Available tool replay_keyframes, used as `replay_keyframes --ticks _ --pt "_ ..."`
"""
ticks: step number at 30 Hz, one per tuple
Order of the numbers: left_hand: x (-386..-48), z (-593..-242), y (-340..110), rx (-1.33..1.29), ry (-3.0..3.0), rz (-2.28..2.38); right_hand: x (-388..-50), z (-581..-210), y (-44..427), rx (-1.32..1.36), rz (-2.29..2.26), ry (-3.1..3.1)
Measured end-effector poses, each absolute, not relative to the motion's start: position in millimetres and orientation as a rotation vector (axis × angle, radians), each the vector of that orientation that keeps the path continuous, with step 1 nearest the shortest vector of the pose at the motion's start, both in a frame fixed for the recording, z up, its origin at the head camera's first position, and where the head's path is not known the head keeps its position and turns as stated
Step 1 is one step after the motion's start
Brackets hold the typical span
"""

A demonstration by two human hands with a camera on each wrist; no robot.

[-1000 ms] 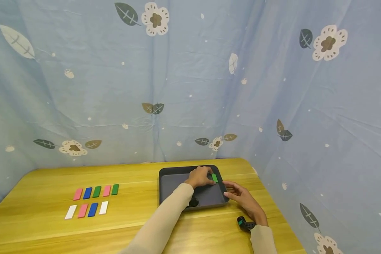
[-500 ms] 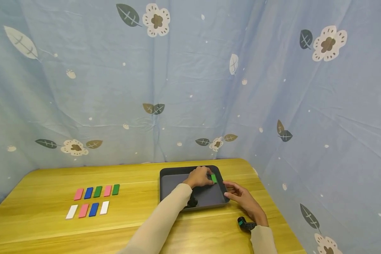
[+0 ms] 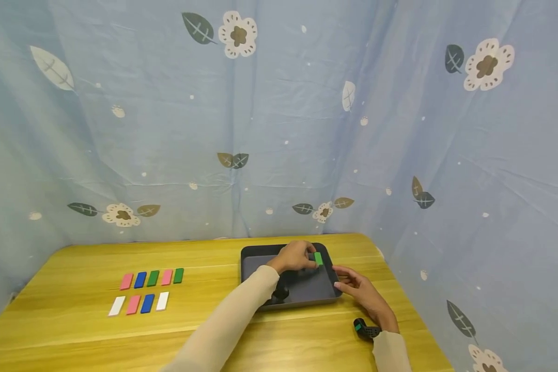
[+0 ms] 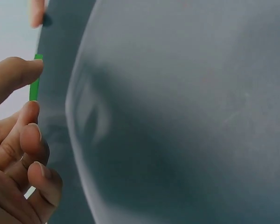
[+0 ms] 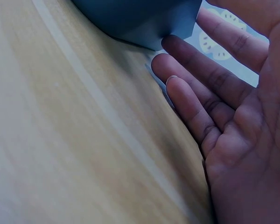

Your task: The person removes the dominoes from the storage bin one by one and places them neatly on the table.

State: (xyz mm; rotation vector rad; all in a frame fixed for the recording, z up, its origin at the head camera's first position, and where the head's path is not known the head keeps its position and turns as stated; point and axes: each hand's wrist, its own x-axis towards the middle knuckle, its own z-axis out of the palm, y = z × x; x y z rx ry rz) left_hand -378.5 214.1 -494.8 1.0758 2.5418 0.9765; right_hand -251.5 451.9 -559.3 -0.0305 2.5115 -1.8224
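My left hand (image 3: 294, 257) reaches over the dark grey tray (image 3: 302, 298) and pinches a small green tile (image 3: 318, 258) between thumb and fingers, near the right wall. In the left wrist view only a narrow edge of that green tile (image 4: 34, 88) shows beside the fingers, with the tray floor (image 4: 186, 93) filling most of the picture. At the tray's right side is my right hand (image 3: 365, 296), its fingers loosely extended and fingertips at the outer wall. The right wrist view has these fingers (image 5: 191, 98) by the tray's corner (image 5: 144, 23), without a full grasp.
Left on the wooden table (image 3: 204, 330) lie two rows of flat tiles: pink (image 3: 126, 281), blue (image 3: 140, 279), green (image 3: 153, 278) and white (image 3: 117, 306). Behind and to the right hangs a blue floral curtain (image 3: 279, 119). Each wrist carries a black camera mount (image 3: 365, 328).
The head view has shifted a little, so everything sits further right. My left hand has raised the green tile slightly. My right hand keeps its place by the tray.
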Motion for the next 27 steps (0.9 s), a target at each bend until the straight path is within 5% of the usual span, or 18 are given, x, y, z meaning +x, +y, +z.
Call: replay_keyframes --ticks 27 --pt "-377.7 -453.7 154.8 1.255 2.559 1.058 -251.7 -558.6 454.4 -0.064 -1.803 2.49"
